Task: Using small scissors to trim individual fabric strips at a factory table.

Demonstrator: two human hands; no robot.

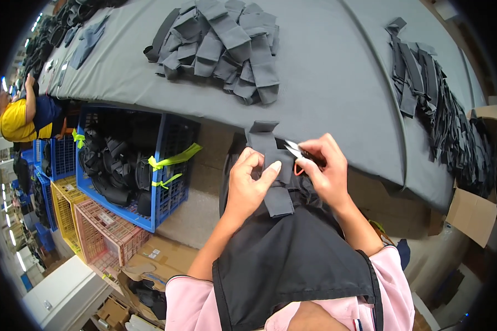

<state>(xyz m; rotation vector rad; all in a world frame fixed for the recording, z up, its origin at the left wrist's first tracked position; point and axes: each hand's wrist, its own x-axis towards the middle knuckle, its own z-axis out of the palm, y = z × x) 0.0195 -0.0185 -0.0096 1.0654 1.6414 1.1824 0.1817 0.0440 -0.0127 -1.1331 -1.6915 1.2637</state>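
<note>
My left hand (pixel 248 185) pinches a grey fabric strap piece (pixel 270 157) that stands up in front of the table edge. My right hand (pixel 323 171) holds small thread snips (pixel 295 151) with an orange handle, their blades touching the strap's right side. Both hands work above a black apron (pixel 292 259) over my lap. A pile of similar grey strap pieces (pixel 223 47) lies on the grey table (pixel 326 94) beyond my hands.
A row of dark straps (pixel 431 94) lies at the table's right end. Under the table stand a blue crate (pixel 132 165) of black parts, a pink crate (pixel 105 234) and a yellow crate (pixel 63 212). A person in yellow (pixel 22 118) works at far left. Cardboard boxes (pixel 472 212) stand at right.
</note>
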